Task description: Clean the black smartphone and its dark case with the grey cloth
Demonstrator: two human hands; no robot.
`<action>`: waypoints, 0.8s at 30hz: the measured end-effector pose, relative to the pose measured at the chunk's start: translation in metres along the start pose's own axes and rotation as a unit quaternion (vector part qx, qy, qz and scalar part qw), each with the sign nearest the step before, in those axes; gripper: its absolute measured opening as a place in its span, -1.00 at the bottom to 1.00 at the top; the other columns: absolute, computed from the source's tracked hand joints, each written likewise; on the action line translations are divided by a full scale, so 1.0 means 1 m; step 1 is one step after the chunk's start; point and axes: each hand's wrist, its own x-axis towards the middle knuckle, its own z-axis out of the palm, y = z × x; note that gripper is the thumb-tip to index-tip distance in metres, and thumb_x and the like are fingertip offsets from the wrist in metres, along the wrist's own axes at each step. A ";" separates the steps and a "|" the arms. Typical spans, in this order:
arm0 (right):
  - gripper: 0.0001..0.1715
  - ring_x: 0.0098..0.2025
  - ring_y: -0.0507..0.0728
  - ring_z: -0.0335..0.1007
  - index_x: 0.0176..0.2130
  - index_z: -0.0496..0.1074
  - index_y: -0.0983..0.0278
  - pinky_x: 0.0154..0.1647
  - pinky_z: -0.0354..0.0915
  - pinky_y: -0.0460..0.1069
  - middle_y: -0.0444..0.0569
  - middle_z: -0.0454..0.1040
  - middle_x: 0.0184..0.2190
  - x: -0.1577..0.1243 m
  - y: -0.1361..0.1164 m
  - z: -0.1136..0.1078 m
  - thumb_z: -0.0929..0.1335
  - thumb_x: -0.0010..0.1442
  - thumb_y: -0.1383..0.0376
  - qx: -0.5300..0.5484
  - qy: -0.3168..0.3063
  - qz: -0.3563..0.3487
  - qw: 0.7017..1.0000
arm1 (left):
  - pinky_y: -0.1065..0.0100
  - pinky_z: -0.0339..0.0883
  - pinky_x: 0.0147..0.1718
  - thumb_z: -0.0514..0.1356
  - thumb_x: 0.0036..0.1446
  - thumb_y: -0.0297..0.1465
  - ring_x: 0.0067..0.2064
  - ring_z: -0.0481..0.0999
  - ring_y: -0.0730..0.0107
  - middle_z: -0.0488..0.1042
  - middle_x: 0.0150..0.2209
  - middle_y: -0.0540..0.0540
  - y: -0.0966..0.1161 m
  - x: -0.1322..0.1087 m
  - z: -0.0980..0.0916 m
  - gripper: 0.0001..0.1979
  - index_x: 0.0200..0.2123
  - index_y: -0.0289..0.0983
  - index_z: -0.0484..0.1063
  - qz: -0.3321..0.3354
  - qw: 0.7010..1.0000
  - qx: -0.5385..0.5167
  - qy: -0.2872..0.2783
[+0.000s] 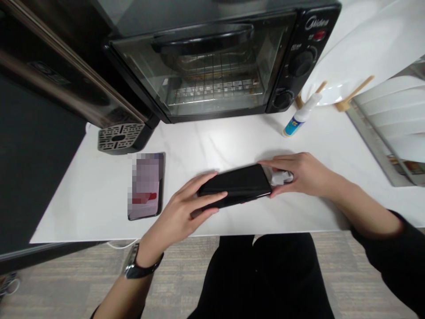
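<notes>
A black phone lies slightly tilted between my hands near the counter's front edge. My left hand grips its left end, with fingers over the top and along both edges. At the right end, my right hand touches the phone's corners with thumb and fingertip. A crumpled white cloth or tissue sits within the curl of my right hand, beside the phone's end. To the left, a second phone rests on the counter with its screen lit and partly pixelated.
A black toaster oven stands at the back of the white counter. Right of it are a small spray bottle and a white plate on a wooden stand. A drip tray juts out at left.
</notes>
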 end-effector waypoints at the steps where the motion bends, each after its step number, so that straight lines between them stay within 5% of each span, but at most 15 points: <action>1: -0.04 -0.16 0.25 0.66 0.24 0.51 0.30 -0.22 0.41 0.03 0.10 0.69 -0.12 0.000 0.001 0.000 0.45 0.15 -0.29 0.006 0.003 -0.001 1.000 | -0.14 0.30 0.40 0.29 0.37 -0.41 0.47 0.27 0.11 0.18 0.50 -0.13 -0.001 0.001 0.001 -0.54 0.29 -0.01 0.47 0.008 1.000 0.005 0.001; 9: 0.00 -0.34 0.19 0.60 0.20 0.56 0.31 -0.39 0.34 0.03 0.04 0.65 -0.31 -0.003 0.004 0.004 0.44 0.10 -0.34 0.033 0.004 0.009 0.999 | -0.23 0.10 0.47 0.16 0.47 -0.38 0.56 0.08 0.13 -0.05 0.58 -0.09 -0.003 0.006 0.004 -0.48 0.41 0.08 0.29 0.026 0.996 0.066 -0.054; 18: -0.05 -0.20 0.23 0.57 0.23 0.50 0.22 -0.16 0.45 0.08 0.03 0.61 -0.13 -0.023 -0.009 0.001 0.55 0.04 -0.24 0.090 0.075 0.094 0.989 | -0.32 -0.07 0.48 0.09 0.51 -0.27 0.58 -0.03 0.03 -0.21 0.61 -0.09 0.007 0.006 0.011 -0.43 0.49 0.17 0.09 0.010 0.983 0.161 -0.082; 22: -0.38 -0.10 0.21 0.52 0.26 0.34 0.20 -0.12 0.46 0.09 0.11 0.50 0.08 -0.040 -0.037 0.004 0.40 0.37 -0.03 0.101 0.219 0.184 0.953 | -0.29 0.08 0.43 0.27 0.37 -0.15 0.51 0.11 -0.09 0.06 0.52 -0.32 0.012 0.002 0.015 -0.03 0.58 -0.04 -0.31 -0.059 0.995 0.083 -0.010; 24: -0.42 0.06 0.27 0.52 0.33 0.26 0.20 0.06 0.47 0.17 0.19 0.45 0.21 -0.041 -0.056 0.016 0.33 0.44 0.06 0.075 0.232 0.202 0.949 | -0.22 0.22 0.37 0.34 0.31 -0.16 0.41 0.25 -0.08 0.26 0.40 -0.33 0.015 0.002 0.019 0.11 0.58 -0.11 -0.41 -0.093 0.995 0.032 0.035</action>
